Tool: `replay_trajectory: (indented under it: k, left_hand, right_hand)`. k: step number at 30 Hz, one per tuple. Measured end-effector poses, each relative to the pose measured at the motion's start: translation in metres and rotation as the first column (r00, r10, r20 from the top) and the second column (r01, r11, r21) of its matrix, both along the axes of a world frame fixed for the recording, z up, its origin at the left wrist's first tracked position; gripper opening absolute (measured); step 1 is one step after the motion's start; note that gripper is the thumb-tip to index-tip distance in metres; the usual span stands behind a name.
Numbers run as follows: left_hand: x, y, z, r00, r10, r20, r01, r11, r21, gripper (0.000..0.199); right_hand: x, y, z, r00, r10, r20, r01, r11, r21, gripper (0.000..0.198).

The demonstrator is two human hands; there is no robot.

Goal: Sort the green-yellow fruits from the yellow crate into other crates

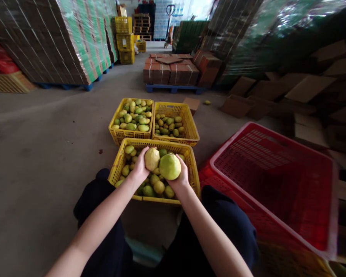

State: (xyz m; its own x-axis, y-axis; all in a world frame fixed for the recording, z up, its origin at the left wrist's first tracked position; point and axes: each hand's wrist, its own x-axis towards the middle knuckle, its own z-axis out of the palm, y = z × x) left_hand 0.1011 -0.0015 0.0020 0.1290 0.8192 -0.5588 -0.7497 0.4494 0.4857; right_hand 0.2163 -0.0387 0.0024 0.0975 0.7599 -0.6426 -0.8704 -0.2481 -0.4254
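Note:
My left hand is wrapped round a pale yellow, slightly bumpy lemon. Close beside it, my right hand grips a larger-looking yellow-green lemon from its right side. Both fruits are held up over a yellow plastic crate between my knees. More yellow and green lemons lie loose in that crate, some hidden by my hands and forearms.
Behind stand two more yellow crates: a fuller left one and a lower-filled right one. A red crate is at my right. Flattened cardboard lies beyond it. Brown cartons rest on a blue pallet ahead.

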Motion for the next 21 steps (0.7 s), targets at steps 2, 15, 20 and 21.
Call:
replay_trajectory:
  k: [2, 15, 20, 21]
  left_hand:
    - [0.002, -0.004, 0.000, 1.000, -0.012, 0.006, 0.012, 1.000, -0.003, 0.016]
    - [-0.001, 0.008, -0.012, 0.990, -0.099, -0.098, 0.090, 0.991, -0.096, 0.023]
    - [0.001, 0.006, -0.016, 0.985, -0.121, -0.122, 0.120, 0.993, -0.021, 0.018]
    - [0.001, 0.006, -0.016, 0.984, -0.126, -0.123, 0.124, 0.992, -0.022, 0.017]
  right_hand:
    - [0.001, 0.001, 0.001, 0.999, -0.023, -0.027, 0.022, 0.999, -0.034, 0.024]
    - [0.008, 0.008, -0.008, 0.990, -0.018, 0.140, 0.044, 0.982, -0.184, 0.017]
    - [0.012, 0.006, -0.010, 0.990, -0.026, 0.141, 0.030, 0.999, -0.027, 0.016]
    - [0.012, 0.006, -0.009, 0.992, -0.022, 0.127, 0.025, 0.999, -0.025, 0.016]
